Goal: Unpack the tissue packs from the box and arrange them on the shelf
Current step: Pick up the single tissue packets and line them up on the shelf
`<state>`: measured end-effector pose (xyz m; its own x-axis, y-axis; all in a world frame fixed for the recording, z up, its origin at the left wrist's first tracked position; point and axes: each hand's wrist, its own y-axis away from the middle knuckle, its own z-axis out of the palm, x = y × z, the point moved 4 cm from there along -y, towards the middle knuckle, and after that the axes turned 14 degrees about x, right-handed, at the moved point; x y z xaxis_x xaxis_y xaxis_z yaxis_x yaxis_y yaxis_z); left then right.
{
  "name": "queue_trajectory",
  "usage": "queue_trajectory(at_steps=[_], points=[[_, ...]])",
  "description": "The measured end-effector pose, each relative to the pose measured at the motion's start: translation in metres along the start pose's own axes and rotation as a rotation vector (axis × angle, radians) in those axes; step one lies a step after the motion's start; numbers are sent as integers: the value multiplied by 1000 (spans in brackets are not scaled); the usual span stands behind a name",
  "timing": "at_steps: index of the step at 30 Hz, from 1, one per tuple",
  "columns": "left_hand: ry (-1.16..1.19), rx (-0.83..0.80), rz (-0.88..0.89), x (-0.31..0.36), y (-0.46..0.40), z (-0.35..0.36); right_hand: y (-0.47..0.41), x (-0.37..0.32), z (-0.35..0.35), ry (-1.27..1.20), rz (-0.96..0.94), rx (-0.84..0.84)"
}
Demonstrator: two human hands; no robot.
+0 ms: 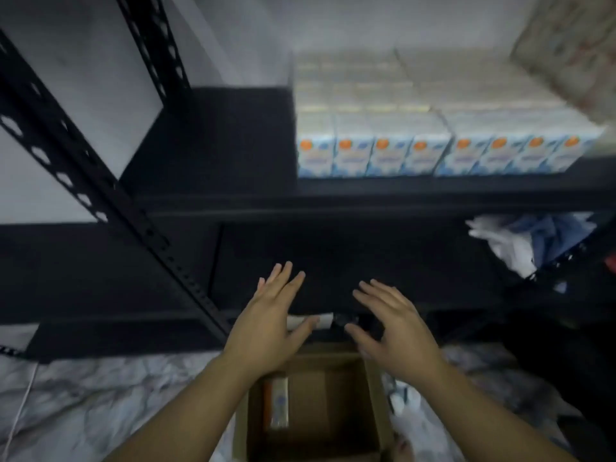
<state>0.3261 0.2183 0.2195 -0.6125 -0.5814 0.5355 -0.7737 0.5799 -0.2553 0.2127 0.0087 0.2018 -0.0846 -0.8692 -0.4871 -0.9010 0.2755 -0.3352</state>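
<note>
Two hands, left hand (pixel 270 331) and right hand (pixel 396 331), hover with fingers spread, holding nothing, above the cardboard box (pixel 376 388). One tissue pack (pixel 278 403) lies inside; others (pixel 430 155) line the black shelf (pixel 383 195). Crumpled bags (pixel 520 241) right, blurred.

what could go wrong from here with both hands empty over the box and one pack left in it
1. The last tissue pack stands against the left wall of the cardboard box; both the left hand and right hand are above it, open and empty, so a hasty grab could tip it or crumple it.
2. The row of packs on the shelf sits close to the front edge; pushing a new one in beside it, where the shelf is bare, could nudge one off.
</note>
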Motion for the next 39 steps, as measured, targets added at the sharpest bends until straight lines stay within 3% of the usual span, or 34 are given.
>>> queue_trajectory(at_steps=[6,11,16,24,30,34,36,39], points=[[27,-204,-165,-80,80,90,90,46,83,63,287,-136],[-11,-431,-411,-142,147,189,165,106,161,119,478,-281],[5,-549,-630,-198,210,298,230,184,254,169,651,-379],[-226,-637,-831,-316,249,458,251,287,382,125,782,-264],[-230,-589,-1020,-377,256,545,258,293,394,16,829,-101],[-43,-448,-1237,-428,284,598,258,294,393,-23,805,-63],[-97,-368,-1264,-458,304,628,258,293,393,-39,792,-33],[-256,-185,-1210,-435,288,630,260,295,395,-62,782,-19]])
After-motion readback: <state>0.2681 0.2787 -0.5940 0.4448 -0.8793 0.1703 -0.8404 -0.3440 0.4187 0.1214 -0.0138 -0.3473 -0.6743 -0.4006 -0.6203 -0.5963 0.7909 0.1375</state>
